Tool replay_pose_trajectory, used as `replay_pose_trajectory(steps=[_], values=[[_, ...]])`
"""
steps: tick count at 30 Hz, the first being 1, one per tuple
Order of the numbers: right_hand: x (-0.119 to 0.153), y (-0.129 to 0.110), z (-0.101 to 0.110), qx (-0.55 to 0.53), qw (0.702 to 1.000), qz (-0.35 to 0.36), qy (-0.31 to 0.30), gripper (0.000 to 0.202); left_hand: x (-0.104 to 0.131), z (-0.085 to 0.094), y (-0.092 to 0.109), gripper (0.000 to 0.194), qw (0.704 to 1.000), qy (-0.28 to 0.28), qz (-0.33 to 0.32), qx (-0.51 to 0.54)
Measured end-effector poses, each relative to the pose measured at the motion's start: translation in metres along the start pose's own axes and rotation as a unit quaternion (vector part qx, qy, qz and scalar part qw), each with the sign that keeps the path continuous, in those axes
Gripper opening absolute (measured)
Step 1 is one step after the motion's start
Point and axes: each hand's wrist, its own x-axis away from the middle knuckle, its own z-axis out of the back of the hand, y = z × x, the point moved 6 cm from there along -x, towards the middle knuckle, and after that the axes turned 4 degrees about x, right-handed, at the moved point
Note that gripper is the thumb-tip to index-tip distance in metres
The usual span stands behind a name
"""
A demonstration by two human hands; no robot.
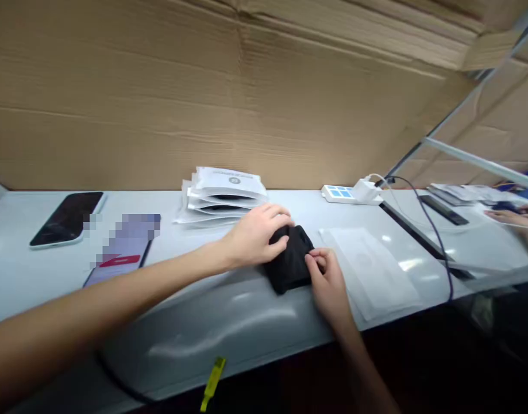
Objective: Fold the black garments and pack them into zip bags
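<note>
A folded black cloth item point(292, 261) lies on the grey-white table near its front edge. Across its upper left part rests my left hand point(264, 233), thumb and curled fingers closed on the fabric. My right hand point(328, 276) pinches the cloth's right edge between thumb and fingertips. Just behind my left hand is a stack of white packets point(227, 187), with dark contents showing at their openings. Flat translucent bags point(371, 267) lie to the right of my right hand.
Two phones, a dark-screened one point(68, 218) and a partly blurred one point(128, 247), lie left. A power strip point(341, 194) with a charger and cables stands at the back right. Beyond a metal frame point(474, 155), another person's hands point(516, 217) show. Cardboard point(229, 103) walls the back.
</note>
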Motion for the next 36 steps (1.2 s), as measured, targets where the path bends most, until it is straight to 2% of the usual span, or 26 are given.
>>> replay_pose_trajectory(steps=[2, 5, 9, 11, 13, 16, 18, 20, 22, 25, 27, 30, 32, 36], values=[[-0.003, 0.001, 0.001, -0.002, 1.000, 0.000, -0.001, 0.023, 0.014, -0.014, 0.009, 0.029, 0.998, -0.021, 0.002, -0.056], [0.000, -0.004, -0.004, -0.003, 1.000, 0.002, -0.018, 0.020, 0.036, -0.026, 0.015, 0.048, 0.990, -0.051, 0.052, -0.120], [0.018, -0.021, -0.020, 0.005, 0.996, 0.017, -0.086, 0.019, 0.062, -0.023, 0.017, 0.048, 0.978, -0.089, 0.090, -0.165], [0.024, -0.032, -0.025, 0.035, 0.990, 0.050, -0.128, 0.017, 0.071, -0.018, 0.013, 0.051, 0.967, -0.119, 0.103, -0.201], [0.022, -0.040, -0.023, 0.088, 0.981, 0.103, -0.135, 0.016, 0.075, -0.016, 0.008, 0.057, 0.957, -0.144, 0.113, -0.227], [0.010, -0.044, -0.015, 0.180, 0.951, 0.218, -0.127, 0.015, 0.072, -0.018, 0.005, 0.061, 0.950, -0.160, 0.117, -0.239], [0.003, -0.040, -0.016, 0.241, 0.914, 0.282, -0.166, 0.027, 0.066, -0.021, 0.003, 0.054, 0.950, -0.161, 0.119, -0.240], [-0.002, -0.030, -0.019, 0.293, 0.881, 0.306, -0.211, 0.037, 0.062, -0.021, 0.002, 0.043, 0.952, -0.159, 0.124, -0.229], [-0.004, -0.021, -0.021, 0.326, 0.865, 0.304, -0.232, 0.040, 0.059, -0.017, 0.000, 0.032, 0.956, -0.149, 0.136, -0.212], [0.000, -0.017, -0.027, 0.341, 0.858, 0.309, -0.229, 0.038, 0.059, -0.009, 0.001, 0.030, 0.961, -0.123, 0.145, -0.200], [0.004, -0.017, -0.031, 0.342, 0.857, 0.317, -0.221, 0.036, 0.058, -0.010, 0.005, 0.032, 0.962, -0.116, 0.140, -0.202], [0.008, -0.017, -0.034, 0.341, 0.860, 0.318, -0.206, 0.038, 0.057, -0.026, 0.015, 0.036, 0.963, -0.131, 0.110, -0.209], [0.009, -0.016, -0.031, 0.339, 0.867, 0.313, -0.188, 0.043, 0.058, -0.038, 0.019, 0.046, 0.962, -0.136, 0.094, -0.216], [0.011, -0.017, -0.010, 0.323, 0.901, 0.273, -0.096, 0.036, 0.064, -0.054, 0.018, 0.073, 0.968, -0.102, 0.086, -0.212]])
